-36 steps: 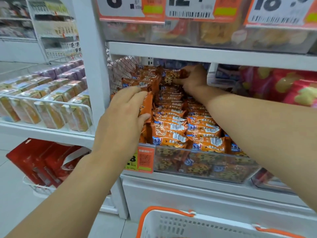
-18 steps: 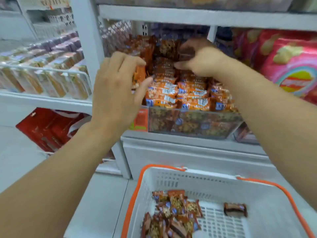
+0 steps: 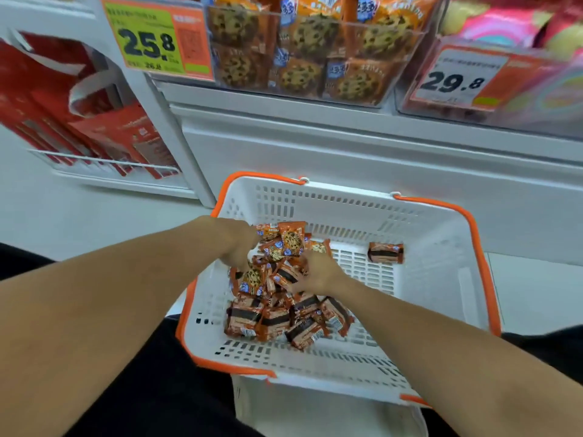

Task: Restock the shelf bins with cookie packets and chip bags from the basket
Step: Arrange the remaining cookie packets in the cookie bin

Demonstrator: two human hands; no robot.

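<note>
I have both hands down in the white basket (image 3: 435, 279), so I can gather more cookie packets (image 3: 277, 298) from the pile in its middle. My left hand (image 3: 239, 244) digs into the pile's far side, but I cannot tell its grip. My right hand (image 3: 315, 275) lies on top, fingers spread over the packets.

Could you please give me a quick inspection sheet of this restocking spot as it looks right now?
Surface: pale floor; white basket with orange rim.
Job's things: cookie packets piled in the basket, one stray packet apart; clear bin above holds cookie packets.
Clutter: nothing seen.
Hands: left hand and right hand both in the pile; grip cannot be told.
Cables: nothing seen.
Surroundings: price tags 25.8 and 29.8; red bags on a low rack.
</note>
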